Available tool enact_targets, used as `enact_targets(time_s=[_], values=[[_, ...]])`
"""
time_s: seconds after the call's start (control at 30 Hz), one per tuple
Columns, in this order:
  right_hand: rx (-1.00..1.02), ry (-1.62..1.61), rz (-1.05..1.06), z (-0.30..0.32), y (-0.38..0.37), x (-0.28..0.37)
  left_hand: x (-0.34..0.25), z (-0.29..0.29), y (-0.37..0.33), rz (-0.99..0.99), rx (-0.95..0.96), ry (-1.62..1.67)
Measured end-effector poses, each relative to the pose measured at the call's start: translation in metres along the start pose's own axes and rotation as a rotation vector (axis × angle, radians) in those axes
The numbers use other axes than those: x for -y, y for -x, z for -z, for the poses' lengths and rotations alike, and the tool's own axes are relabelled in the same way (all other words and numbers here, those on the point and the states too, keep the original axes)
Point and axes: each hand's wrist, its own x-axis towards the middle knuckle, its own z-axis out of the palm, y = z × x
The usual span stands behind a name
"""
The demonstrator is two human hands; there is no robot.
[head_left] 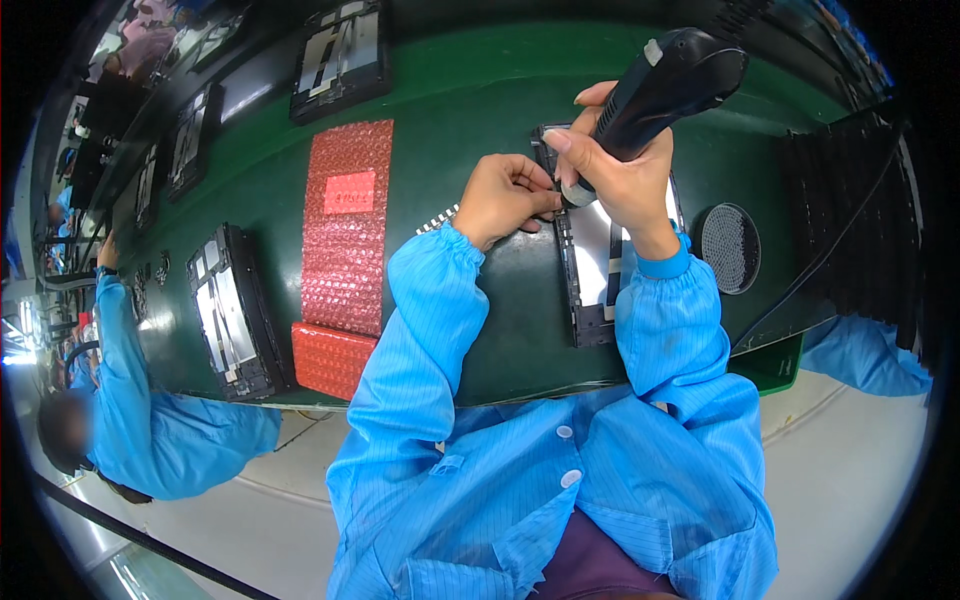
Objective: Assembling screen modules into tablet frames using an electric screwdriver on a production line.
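My right hand (pixel 638 182) is wrapped round a black power screwdriver (pixel 668 88), which slants down to the left. Its lower end meets the upper left edge of a black-framed panel unit (pixel 592 262) with a silvery face. Close by that end, my left hand (pixel 497 200) has its fingers curled, thumb and forefinger pinched at the frame's edge. What those fingers hold, if anything, is hidden. Beside my left wrist lies a short black-and-white strip (pixel 437 219). A round dish (pixel 731 249) with a dotted surface sits to the right of the unit.
Red bubble wrap (pixel 343 262) covers part of the green bench (pixel 440 330) left of me. Another panel unit (pixel 232 310) lies beyond it, and one more (pixel 343 60) stands at the back. Dark stacked pieces (pixel 850 220) border the right side. A co-worker (pixel 165 430) sits at far left.
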Motion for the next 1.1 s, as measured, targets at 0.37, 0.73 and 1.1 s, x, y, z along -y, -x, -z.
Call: enact_targets(time_s=[0.37, 0.73, 1.1], values=[[0.076, 0.037, 0.037, -0.001, 0.002, 0.004, 0.002, 0.002, 0.001, 0.007, 0.051, 0.067], [0.137, 0.088, -0.110, -0.015, 0.011, 0.004, 0.004, 0.000, 0.000, -0.074, -0.007, 0.056], [-0.051, 0.053, 0.123, 0.030, 0.001, 0.048, -0.001, 0.000, 0.002, 0.028, 0.002, 0.004]])
